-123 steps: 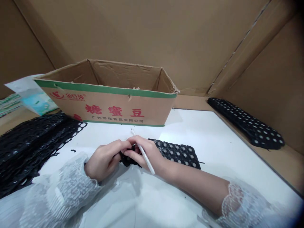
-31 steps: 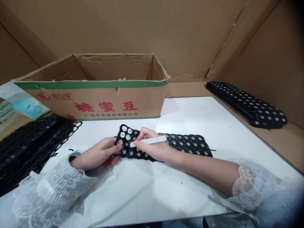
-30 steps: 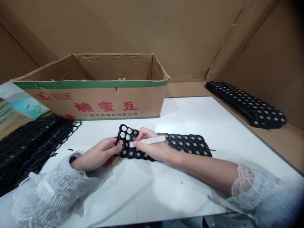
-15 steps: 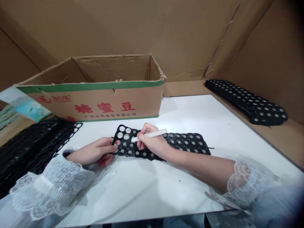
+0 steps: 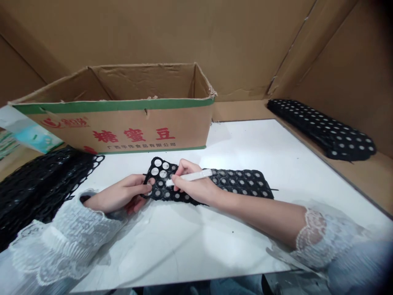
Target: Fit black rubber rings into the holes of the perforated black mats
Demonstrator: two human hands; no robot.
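A black strip with rows of round discs [image 5: 242, 180] lies across the white table in front of me. My left hand [image 5: 135, 191] pinches its left end between thumb and fingers. My right hand [image 5: 192, 182] is closed on a white stick-like tool [image 5: 196, 175], whose tip points down and left onto the strip, by the left-hand rows. Several circles at the upper left corner look brighter white than the greyer ones elsewhere. Part of the strip's middle is hidden under my right hand.
An open cardboard box [image 5: 132, 127] with red lettering stands behind the strip. A pile of black ring mesh [image 5: 39, 188] lies at the left. Stacked black strips with pale dots [image 5: 322, 129] rest at the right on a cardboard ledge [image 5: 362, 176]. Cardboard walls surround the white table [image 5: 215, 246].
My right hand and the white tool have moved slightly left along the strip. The view has shifted a little. My left hand keeps its hold on the strip's end.
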